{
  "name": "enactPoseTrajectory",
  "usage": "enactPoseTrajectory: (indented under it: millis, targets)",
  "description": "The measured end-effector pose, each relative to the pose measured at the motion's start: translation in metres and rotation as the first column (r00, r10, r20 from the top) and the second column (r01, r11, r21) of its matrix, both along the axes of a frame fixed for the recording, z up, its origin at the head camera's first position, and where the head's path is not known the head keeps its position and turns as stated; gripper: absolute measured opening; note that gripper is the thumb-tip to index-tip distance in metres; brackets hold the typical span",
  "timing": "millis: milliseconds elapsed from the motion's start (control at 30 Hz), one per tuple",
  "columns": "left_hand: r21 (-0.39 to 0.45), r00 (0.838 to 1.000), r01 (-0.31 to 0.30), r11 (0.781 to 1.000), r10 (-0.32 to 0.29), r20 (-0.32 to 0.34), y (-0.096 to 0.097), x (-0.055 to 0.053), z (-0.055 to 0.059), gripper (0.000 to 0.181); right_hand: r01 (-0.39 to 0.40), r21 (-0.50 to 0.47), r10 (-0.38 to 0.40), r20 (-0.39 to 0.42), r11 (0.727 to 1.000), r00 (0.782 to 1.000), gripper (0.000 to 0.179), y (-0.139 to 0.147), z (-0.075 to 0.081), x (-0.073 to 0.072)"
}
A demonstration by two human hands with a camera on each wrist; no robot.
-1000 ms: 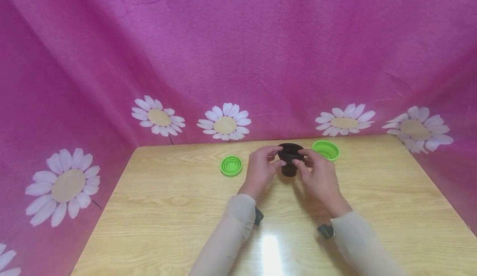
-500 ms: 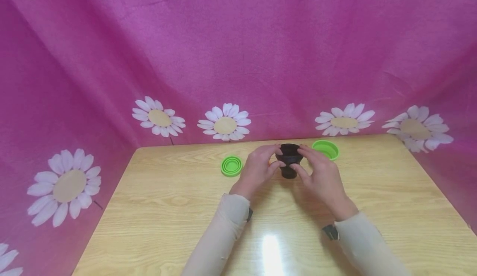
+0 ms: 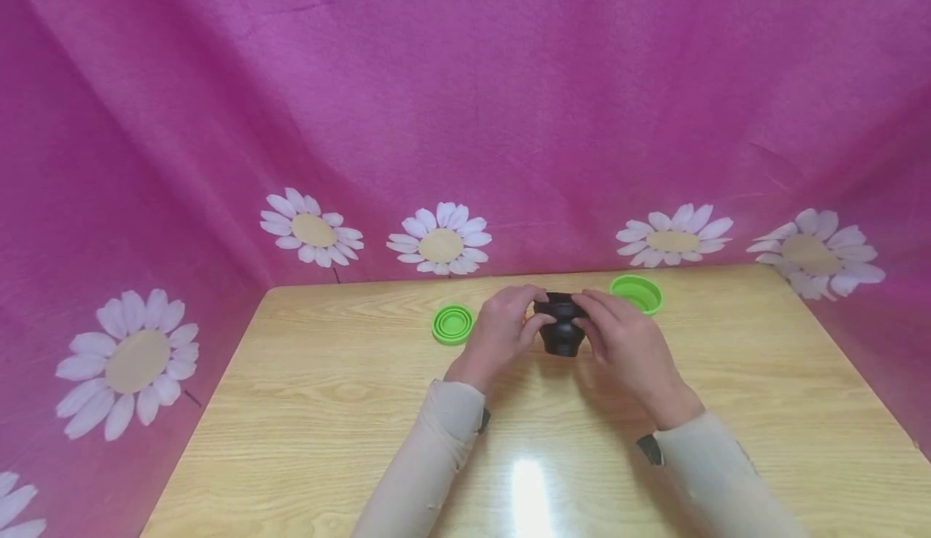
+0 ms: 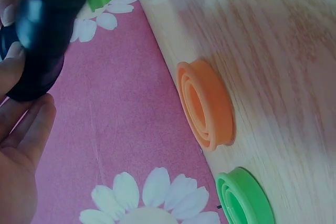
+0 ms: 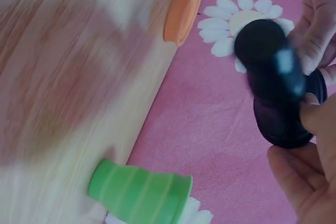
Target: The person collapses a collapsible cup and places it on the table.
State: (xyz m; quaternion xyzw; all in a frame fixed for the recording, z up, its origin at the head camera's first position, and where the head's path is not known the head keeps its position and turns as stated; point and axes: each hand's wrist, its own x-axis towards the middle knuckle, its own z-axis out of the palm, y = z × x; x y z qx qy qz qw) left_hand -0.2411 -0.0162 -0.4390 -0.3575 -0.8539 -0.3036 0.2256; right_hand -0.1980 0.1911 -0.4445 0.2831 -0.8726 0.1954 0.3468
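Observation:
A black collapsible cup point(image 3: 562, 334), its wall drawn out in stepped rings, is held up between both hands above the table. My left hand point(image 3: 500, 329) pinches its left side near the rim, thumb on the outer wall. On the other side my right hand point(image 3: 629, 346) grips the rim the same way. The cup leans with its base toward me, and the right wrist view shows its round bottom point(image 5: 261, 40). Its inside is mostly hidden.
On the wooden table point(image 3: 349, 425), a flattened green collapsible cup point(image 3: 452, 325) lies to the left. A flattened orange one point(image 4: 218, 106) is largely behind my left hand in the head view. An extended green cup point(image 5: 142, 190) stands at the right. A pink flowered cloth point(image 3: 465, 102) hangs behind.
The black cup has tipped, its rim turning away and its base swinging toward me, so more outer wall shows. Both hands have kept their hold; the right has shifted slightly.

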Motion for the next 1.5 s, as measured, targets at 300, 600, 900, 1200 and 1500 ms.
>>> enactPoseTrajectory:
  millis: [300, 600, 900, 1200, 1500]
  targets:
    - [0.008, 1.0, 0.019, 1.0, -0.019, -0.024, 0.001, 0.004, 0.0, 0.023, 0.007, 0.046, -0.006, -0.017, 0.999, 1.0, 0.044, 0.002, -0.005, -0.002]
    - [0.133, 0.984, 0.088, 0.987, -0.107, 0.142, 0.005, 0.007, -0.005, 0.021, 0.032, -0.072, -0.03, 0.03, 0.997, 0.999, 0.039, -0.005, -0.014, -0.002]
    - [0.613, 0.752, 0.096, 0.785, -0.46, 0.472, -0.003, 0.01, -0.014, 0.019, 0.152, -0.39, -0.034, 0.295, 0.908, 0.955, 0.042, -0.007, -0.009, 0.001]
    - [0.536, 0.869, 0.161, 0.829, -0.376, 0.321, 0.001, 0.014, -0.017, 0.04, 0.234, -0.456, -0.041, 0.394, 0.859, 0.918, 0.034, -0.012, -0.007, -0.002]
    - [0.484, 0.977, 0.187, 0.855, -0.212, -0.004, 0.012, 0.016, -0.023, 0.028, 0.34, -0.507, -0.106, 0.433, 0.792, 0.895, 0.029, -0.021, -0.006, -0.005]
